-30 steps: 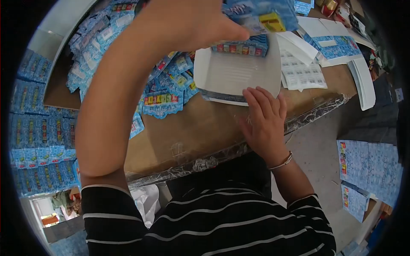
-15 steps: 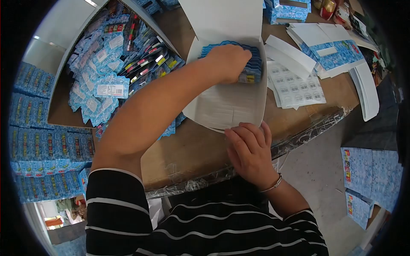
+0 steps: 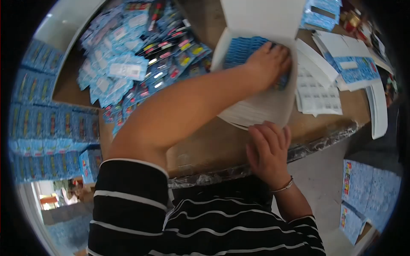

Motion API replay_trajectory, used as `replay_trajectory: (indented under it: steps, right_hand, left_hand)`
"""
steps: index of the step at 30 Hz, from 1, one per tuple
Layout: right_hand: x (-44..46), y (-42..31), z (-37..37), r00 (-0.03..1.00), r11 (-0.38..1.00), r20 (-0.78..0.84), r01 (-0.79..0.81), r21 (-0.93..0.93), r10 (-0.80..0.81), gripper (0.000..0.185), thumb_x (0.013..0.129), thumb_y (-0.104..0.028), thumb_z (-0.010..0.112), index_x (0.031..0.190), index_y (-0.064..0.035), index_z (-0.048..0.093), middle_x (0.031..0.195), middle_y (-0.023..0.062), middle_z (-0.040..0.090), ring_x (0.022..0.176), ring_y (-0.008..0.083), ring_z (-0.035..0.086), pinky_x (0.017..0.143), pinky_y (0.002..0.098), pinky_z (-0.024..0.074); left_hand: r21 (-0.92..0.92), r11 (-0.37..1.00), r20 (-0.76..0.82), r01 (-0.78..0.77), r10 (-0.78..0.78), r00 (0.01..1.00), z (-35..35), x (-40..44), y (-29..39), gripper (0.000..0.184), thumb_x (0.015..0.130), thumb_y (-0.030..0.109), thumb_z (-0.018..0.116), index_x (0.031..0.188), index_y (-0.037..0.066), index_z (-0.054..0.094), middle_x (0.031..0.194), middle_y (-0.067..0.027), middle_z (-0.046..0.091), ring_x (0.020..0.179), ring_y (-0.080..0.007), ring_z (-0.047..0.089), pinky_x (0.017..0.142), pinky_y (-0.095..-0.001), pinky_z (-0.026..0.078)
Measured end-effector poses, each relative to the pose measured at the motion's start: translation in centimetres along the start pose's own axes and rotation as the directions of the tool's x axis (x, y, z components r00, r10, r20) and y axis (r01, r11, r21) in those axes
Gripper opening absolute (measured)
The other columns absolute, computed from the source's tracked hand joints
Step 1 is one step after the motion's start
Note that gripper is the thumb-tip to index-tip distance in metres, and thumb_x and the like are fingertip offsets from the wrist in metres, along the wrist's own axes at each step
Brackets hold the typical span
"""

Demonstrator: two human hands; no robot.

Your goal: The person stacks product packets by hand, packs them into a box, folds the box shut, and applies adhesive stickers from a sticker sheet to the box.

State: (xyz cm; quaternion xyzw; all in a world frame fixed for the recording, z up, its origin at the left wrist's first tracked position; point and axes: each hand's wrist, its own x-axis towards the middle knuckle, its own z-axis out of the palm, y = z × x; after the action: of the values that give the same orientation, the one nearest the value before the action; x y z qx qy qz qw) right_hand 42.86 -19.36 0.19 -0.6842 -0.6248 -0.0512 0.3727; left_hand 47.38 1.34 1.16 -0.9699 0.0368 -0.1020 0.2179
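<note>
An open white box (image 3: 260, 109) stands on the brown table, with rows of blue packets (image 3: 244, 50) in its far part. My left hand (image 3: 269, 66) reaches into the box, its fingers bent down over the packets on the right side; what lies under the fingers is hidden. At the box's near edge rests my right hand (image 3: 270, 149), its fingers slightly curled and apart, with nothing in them. Left of the box lies a big heap of blue packets (image 3: 128, 70), partly in a cardboard carton (image 3: 70, 87).
Right of the box are white sticker sheets (image 3: 318, 94) and flat blue-and-white cartons (image 3: 352, 68). Stacked blue boxes (image 3: 42, 123) fill the left side. More blue boxes (image 3: 369, 183) stand at the lower right. Plastic wrap covers the table's front edge (image 3: 320, 143).
The blue bunch held over the box a second ago is gone from the air, and more packets now sit inside. My left hand has lowered into the box and shifted to its right side.
</note>
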Motion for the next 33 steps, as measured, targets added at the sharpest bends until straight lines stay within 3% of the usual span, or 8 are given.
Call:
replay_trajectory:
  steps: [6, 9, 11, 15, 17, 24, 30, 33]
  right_hand:
    - [0.1, -0.2, 0.7, 0.999, 0.992, -0.051, 0.001, -0.126, -0.008, 0.047, 0.069, -0.007, 0.063, 0.115, -0.0054, 0.051, 0.112, 0.0124, 0.052, 0.109, 0.0321, 0.047, 0.097, 0.0478, 0.0289]
    - [-0.4, -0.1, 0.3, 0.999, 0.985, -0.030, -0.038, -0.171, 0.033, 0.048, 0.069, -0.007, 0.063, 0.116, -0.0053, 0.051, 0.113, 0.0119, 0.052, 0.111, 0.0317, 0.046, 0.097, 0.0474, 0.0288]
    - [-0.2, -0.2, 0.5, 0.999, 0.993, -0.038, -0.038, -0.111, 0.034, 0.049, 0.069, -0.008, 0.061, 0.117, -0.0082, 0.051, 0.114, 0.0070, 0.052, 0.112, 0.0260, 0.046, 0.098, 0.0482, 0.0271]
    - [-0.3, -0.1, 0.7, 0.997, 0.993, -0.072, -0.033, -0.112, 0.025, 0.049, 0.069, -0.008, 0.061, 0.117, -0.0091, 0.051, 0.114, 0.0063, 0.052, 0.113, 0.0250, 0.046, 0.099, 0.0482, 0.0266]
    - [-0.4, -0.2, 0.6, 0.997, 0.993, -0.074, -0.045, -0.110, 0.037, 0.048, 0.069, -0.008, 0.061, 0.117, -0.0095, 0.051, 0.114, 0.0059, 0.052, 0.113, 0.0242, 0.046, 0.099, 0.0479, 0.0265]
    - [-0.5, -0.2, 0.7, 0.995, 0.994, -0.093, -0.039, -0.107, 0.030, 0.047, 0.070, -0.009, 0.061, 0.116, -0.0100, 0.052, 0.115, 0.0056, 0.052, 0.114, 0.0243, 0.045, 0.100, 0.0464, 0.0260]
    - [-0.6, 0.1, 0.6, 0.997, 0.994, -0.079, -0.018, -0.110, 0.009, 0.050, 0.068, -0.009, 0.064, 0.117, -0.0071, 0.050, 0.117, 0.0084, 0.051, 0.115, 0.0286, 0.043, 0.099, 0.0452, 0.0276]
    - [-0.4, 0.1, 0.5, 0.997, 0.996, -0.076, 0.014, -0.088, -0.020, 0.050, 0.069, -0.007, 0.062, 0.117, -0.0064, 0.050, 0.117, 0.0095, 0.051, 0.115, 0.0297, 0.044, 0.099, 0.0453, 0.0286]
  left_hand:
    - [-0.086, 0.993, 0.299, -0.084, 0.106, 0.948, -3.0, 0.5, -1.3, 0.060, 0.081, 0.032, 0.054, 0.132, 0.005, 0.038, 0.135, -0.0178, 0.038, 0.124, -0.0314, 0.037, 0.100, -0.0509, 0.026]
    - [-0.127, 0.990, 0.249, 0.065, -0.032, 0.968, -2.0, 0.2, -0.9, 0.056, 0.080, 0.026, 0.056, 0.129, 0.003, 0.040, 0.125, -0.0171, 0.046, 0.118, -0.0280, 0.042, 0.095, -0.0454, 0.032]
    - [0.106, 0.990, -0.027, 0.097, -0.095, 0.995, -0.3, -0.9, 0.6, 0.054, 0.080, 0.024, 0.055, 0.128, 0.003, 0.041, 0.122, -0.0155, 0.048, 0.118, -0.0282, 0.041, 0.095, -0.0434, 0.032]
    - [0.115, 0.993, -0.093, 0.042, -0.031, 0.995, 0.0, -1.0, 0.0, 0.053, 0.082, 0.023, 0.054, 0.129, 0.002, 0.040, 0.123, -0.0167, 0.046, 0.117, -0.0314, 0.042, 0.095, -0.0486, 0.032]
    - [0.043, 0.999, 0.131, 0.011, -0.017, 0.991, -1.9, -0.8, -0.6, 0.052, 0.082, 0.018, 0.052, 0.129, 0.002, 0.039, 0.130, -0.0143, 0.042, 0.121, -0.0270, 0.039, 0.098, -0.0413, 0.031]
    - [-0.018, 0.998, 0.252, 0.060, -0.054, 0.966, -3.8, -2.3, -1.1, 0.076, 0.070, 0.019, 0.070, 0.134, 0.006, 0.031, 0.137, -0.0119, 0.035, 0.129, -0.0267, 0.030, 0.104, -0.0436, 0.026]
    - [-0.107, 0.991, -0.033, 0.082, -0.086, 0.996, -5.0, -4.2, -3.0, 0.078, 0.066, 0.029, 0.075, 0.131, 0.008, 0.038, 0.137, -0.0143, 0.034, 0.126, -0.0292, 0.033, 0.101, -0.0471, 0.029]
    - [-0.452, 0.858, -0.386, 0.246, -0.436, 0.813, -7.7, -8.0, -5.4, 0.057, 0.071, 0.024, 0.071, 0.118, 0.002, 0.049, 0.124, -0.0191, 0.046, 0.111, -0.0357, 0.046, 0.094, -0.0412, 0.038]
